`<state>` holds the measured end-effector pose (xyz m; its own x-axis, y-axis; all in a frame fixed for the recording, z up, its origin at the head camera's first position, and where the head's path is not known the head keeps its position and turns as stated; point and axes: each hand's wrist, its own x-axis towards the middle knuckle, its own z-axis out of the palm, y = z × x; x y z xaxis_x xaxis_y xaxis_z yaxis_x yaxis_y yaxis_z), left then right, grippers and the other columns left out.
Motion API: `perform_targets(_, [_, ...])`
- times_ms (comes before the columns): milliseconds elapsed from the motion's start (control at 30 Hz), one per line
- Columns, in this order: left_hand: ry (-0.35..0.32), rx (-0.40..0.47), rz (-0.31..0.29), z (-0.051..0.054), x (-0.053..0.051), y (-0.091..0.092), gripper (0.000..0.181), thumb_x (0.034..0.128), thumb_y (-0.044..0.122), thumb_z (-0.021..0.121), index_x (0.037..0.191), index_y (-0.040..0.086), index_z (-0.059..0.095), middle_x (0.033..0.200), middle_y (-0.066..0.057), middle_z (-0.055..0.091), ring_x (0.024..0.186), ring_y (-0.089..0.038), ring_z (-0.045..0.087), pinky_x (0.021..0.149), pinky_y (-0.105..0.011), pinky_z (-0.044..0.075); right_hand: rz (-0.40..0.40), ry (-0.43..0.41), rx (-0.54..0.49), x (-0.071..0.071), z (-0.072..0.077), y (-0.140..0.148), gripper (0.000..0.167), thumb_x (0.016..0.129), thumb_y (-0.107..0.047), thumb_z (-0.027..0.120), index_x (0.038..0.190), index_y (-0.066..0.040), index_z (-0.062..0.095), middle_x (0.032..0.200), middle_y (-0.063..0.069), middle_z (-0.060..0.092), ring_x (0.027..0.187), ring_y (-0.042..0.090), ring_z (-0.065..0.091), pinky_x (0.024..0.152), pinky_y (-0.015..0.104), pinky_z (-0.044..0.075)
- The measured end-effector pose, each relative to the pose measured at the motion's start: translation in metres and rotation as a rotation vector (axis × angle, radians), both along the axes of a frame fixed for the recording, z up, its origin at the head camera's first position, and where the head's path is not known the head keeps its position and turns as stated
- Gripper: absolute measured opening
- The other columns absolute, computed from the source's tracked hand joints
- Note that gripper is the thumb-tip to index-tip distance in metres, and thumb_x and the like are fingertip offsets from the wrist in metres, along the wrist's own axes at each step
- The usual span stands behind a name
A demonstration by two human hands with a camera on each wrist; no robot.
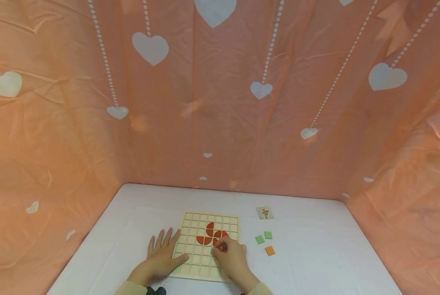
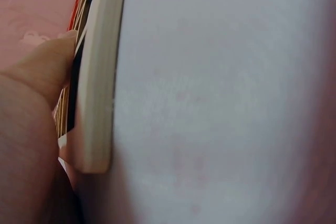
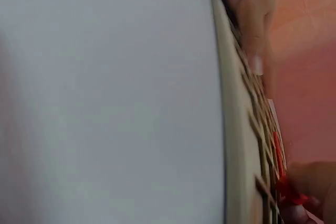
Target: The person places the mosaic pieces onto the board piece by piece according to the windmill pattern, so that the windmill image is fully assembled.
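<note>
A light wooden grid board lies on the white table, with red rounded pieces in several cells around its middle. My left hand rests on the board's left edge, fingers spread and thumb on the grid; the left wrist view shows the thumb against the board's side. Over the pieces, my right hand has thumb and forefinger pinched at a red piece. In the right wrist view a red piece shows at the fingertips, partly hidden.
Right of the board lie two green squares and an orange square. A small card with a grid and a brown pinwheel pattern lies behind them. Orange-pink cloth with hearts surrounds the white table.
</note>
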<state>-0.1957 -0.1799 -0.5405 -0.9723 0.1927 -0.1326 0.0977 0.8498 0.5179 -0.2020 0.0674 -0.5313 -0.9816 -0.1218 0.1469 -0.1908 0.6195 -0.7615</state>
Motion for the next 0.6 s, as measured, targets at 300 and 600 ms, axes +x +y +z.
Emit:
perform_targets(300, [0.0,0.006,-0.005,0.002,0.0,-0.001,0.095,0.0866,0.063,0.058,0.154,0.006,0.022,0.158,-0.025,0.008,0.143,-0.046,-0.007,0.107,-0.062,-0.014,0.036,-0.007,0.088,0.005,-0.002,0.014,0.023,0.083,-0.041,0.075,0.089,-0.02,0.065,0.084,-0.013,0.058,0.081,0.008,0.053,0.078,0.037,0.036])
perform_targets(600, [0.006,0.003,-0.012,0.001,0.0,0.0,0.095,0.0868,0.063,0.057,0.153,0.005,0.022,0.158,-0.026,0.008,0.143,-0.046,-0.006,0.107,-0.063,-0.013,0.14,0.063,0.125,0.007,0.002,0.014,0.023,0.087,-0.034,0.073,0.1,-0.015,0.07,0.085,-0.012,0.06,0.08,0.006,0.055,0.083,0.049,0.037])
